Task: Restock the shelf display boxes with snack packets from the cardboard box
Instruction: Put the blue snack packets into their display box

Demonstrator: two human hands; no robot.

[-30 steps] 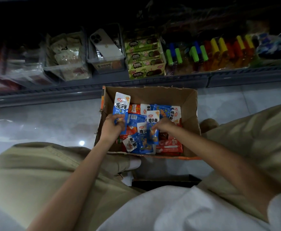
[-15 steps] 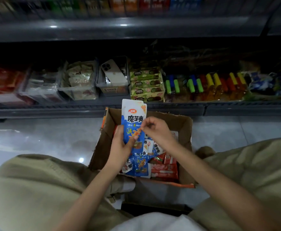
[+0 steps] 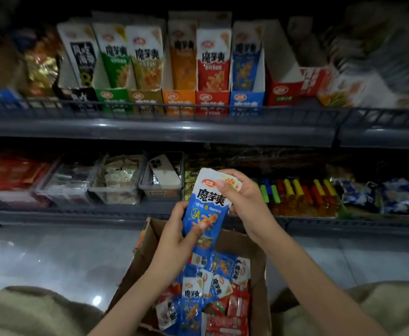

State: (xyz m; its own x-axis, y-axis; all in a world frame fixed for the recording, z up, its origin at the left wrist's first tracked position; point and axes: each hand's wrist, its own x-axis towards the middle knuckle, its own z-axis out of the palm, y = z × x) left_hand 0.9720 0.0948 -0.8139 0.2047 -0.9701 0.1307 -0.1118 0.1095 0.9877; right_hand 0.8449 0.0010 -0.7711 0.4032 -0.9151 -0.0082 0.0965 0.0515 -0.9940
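Observation:
I hold a stack of blue snack packets (image 3: 207, 204) upright above the open cardboard box (image 3: 150, 241). My left hand (image 3: 177, 236) grips its lower half, thumb across the front. My right hand (image 3: 242, 200) pinches the white top edge. Several blue and red packets (image 3: 213, 294) lie loose in the box. On the upper shelf a row of display boxes stands side by side; the blue display box (image 3: 246, 98) holds matching blue packets, beside the red display box (image 3: 212, 99) on its left.
The upper shelf rail (image 3: 164, 130) runs across the view. On the lower shelf sit clear bins (image 3: 116, 180), a phone (image 3: 162, 170) in a grey tray, and coloured stick snacks (image 3: 295, 195). Grey tiled floor (image 3: 53, 258) lies left of the box; my knees flank it.
Both hands lifted out of the box with the blue packets, the right hand joining at the top edge. My view tilted upward, so the upper shelf with display boxes came into sight.

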